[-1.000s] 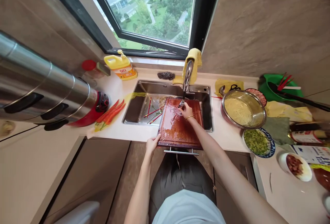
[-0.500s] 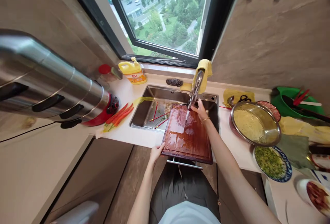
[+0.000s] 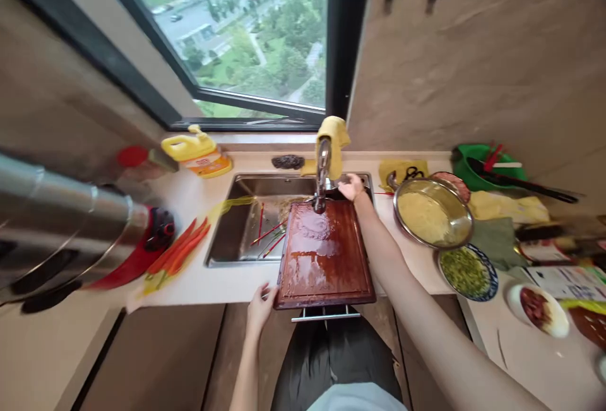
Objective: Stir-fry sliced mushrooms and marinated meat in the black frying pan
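A wet brown wooden cutting board (image 3: pixel 326 253) slants from the sink (image 3: pixel 220 234) over the counter's front edge, under the faucet (image 3: pixel 322 168). No water stream shows at the spout; water lies on the board's surface. My left hand (image 3: pixel 259 310) is at the board's lower left corner, its fingers curled against the edge. Beyond the board's top right corner, my right hand (image 3: pixel 351 189) reaches beside the faucet with fingers stretched out. Whether its fingertips touch the faucet handle I cannot tell. Several red chopsticks (image 3: pixel 269 234) lie in the sink.
Red chili peppers (image 3: pixel 182 250) and a yellow detergent jug (image 3: pixel 199 153) are left of the sink. To the right stand a metal bowl (image 3: pixel 466 215), a plate of chopped greens (image 3: pixel 466 274), a green basin (image 3: pixel 461 158) and a white bowl (image 3: pixel 553 316). A yellow cloth (image 3: pixel 338 136) drapes the faucet.
The water stream onto the board has stopped. My right hand has moved from the board's top, near the spout, to beside the faucet. The view has turned right.
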Available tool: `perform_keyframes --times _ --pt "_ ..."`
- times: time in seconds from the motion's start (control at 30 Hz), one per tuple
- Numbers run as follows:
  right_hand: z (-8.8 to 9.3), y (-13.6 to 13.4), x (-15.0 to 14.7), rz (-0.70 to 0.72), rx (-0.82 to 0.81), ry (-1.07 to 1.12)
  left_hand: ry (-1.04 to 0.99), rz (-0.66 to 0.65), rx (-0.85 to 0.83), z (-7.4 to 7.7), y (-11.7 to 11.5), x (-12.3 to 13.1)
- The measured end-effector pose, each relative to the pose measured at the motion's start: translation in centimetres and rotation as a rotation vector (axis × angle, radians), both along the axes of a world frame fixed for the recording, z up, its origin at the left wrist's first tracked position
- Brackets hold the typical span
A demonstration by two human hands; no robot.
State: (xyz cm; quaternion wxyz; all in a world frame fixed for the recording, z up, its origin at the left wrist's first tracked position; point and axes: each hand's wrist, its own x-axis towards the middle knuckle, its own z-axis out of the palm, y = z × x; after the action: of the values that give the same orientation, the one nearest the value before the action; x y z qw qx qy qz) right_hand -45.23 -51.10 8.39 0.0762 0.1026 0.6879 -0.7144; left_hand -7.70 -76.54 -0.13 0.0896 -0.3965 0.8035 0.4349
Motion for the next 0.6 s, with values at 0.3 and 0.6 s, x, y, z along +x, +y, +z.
perform_keyframes --times 0.3,0.6 --pt "-8.3 9.4 23.9 -0.061 0.725 -0.082 -0.137 -0.303 -0.633 2.6 0.9 -4.2" --pt "-10.6 8.1 36.6 -0.427 0.309 -0.48 -0.28 -0.54 -0.373 -4.0 -2.6 -14.1"
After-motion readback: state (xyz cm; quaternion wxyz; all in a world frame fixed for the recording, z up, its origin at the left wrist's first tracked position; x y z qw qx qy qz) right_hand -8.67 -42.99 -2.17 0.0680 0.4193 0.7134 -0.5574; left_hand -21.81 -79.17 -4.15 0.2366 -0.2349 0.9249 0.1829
